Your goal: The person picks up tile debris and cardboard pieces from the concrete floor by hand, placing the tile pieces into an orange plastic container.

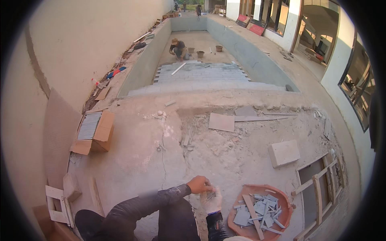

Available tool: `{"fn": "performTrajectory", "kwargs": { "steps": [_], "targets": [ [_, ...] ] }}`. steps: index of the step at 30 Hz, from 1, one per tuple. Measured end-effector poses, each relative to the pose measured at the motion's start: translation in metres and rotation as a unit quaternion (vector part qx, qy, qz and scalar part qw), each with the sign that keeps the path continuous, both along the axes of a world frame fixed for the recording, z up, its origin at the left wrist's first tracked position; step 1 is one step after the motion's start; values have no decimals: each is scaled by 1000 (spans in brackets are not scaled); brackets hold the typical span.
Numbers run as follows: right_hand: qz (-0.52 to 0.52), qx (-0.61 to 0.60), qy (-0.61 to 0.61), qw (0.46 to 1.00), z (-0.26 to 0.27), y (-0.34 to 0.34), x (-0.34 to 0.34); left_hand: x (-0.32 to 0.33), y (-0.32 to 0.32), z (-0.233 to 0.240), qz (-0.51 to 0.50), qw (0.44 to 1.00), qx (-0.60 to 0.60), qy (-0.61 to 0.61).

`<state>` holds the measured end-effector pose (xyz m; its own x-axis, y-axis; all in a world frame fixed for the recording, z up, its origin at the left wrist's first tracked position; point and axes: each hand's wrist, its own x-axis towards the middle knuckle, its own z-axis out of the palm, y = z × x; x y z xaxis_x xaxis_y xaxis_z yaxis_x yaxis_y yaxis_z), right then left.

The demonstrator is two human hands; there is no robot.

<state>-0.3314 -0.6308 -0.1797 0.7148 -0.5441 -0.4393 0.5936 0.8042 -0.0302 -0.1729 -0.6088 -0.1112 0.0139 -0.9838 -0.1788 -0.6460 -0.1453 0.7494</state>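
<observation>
My bare left hand (199,184) reaches across from a dark, dusty sleeve, and its fingers meet the fingertips of my right hand (212,201). A pale knitted work glove (214,203) covers the right hand. Between the two hands there may be something small and grey, but it is too unclear to name. Just right of the gloved hand, a worn orange plastic basin (289,217) holds broken pieces of grey-blue tile (261,208) and a flat strip (252,212) laid across them. Below my hands is dusty concrete, with my dark-clad knee (178,220) beside them.
An open cardboard box of tiles (104,129) stands left. A pale block (284,153) and a wooden frame (316,192) lie right. Tile offcuts (221,122) are scattered ahead. Beyond is a recessed pool (253,60), partly tiled, where a person (178,49) crouches near buckets (200,54).
</observation>
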Motion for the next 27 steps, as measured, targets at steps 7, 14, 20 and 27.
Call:
{"fn": "performTrajectory", "kwargs": {
  "steps": [7,14,20,27],
  "targets": [
    [-198,-31,114,973,-10,-71,-148,108,29,92,-29,988,32,-145],
    [-134,-262,902,317,28,-143,-262,253,55,95,46,925,115,-359],
    [-59,-520,758,389,11,-130,-188,324,70,21,65,912,181,-362],
    [197,-669,603,387,-103,9,-111,359,27,74,27,876,189,-442]
  ]
}}
